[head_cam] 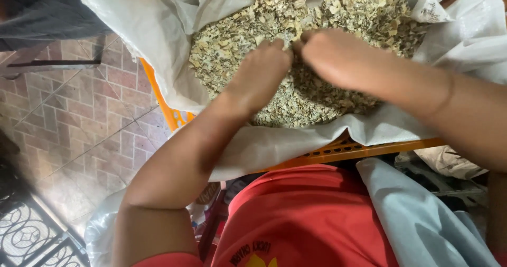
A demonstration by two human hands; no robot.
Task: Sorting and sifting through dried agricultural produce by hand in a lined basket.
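Both hands are being pressed knuckles-up into a heap of dried, flaky plant pieces (317,45), fingers curled down and meeting at the middle. The left hand (261,74) and the right hand (338,56) are nearly touching at the fingertips; whether anything is being pinched cannot be told. The heap is being held in a white woven sack (158,40) spread as a liner inside an orange plastic crate (343,151), apparently so that small flakes are kept from falling through the slots. Brick-patterned floor tiles (79,124) are lying to the left.
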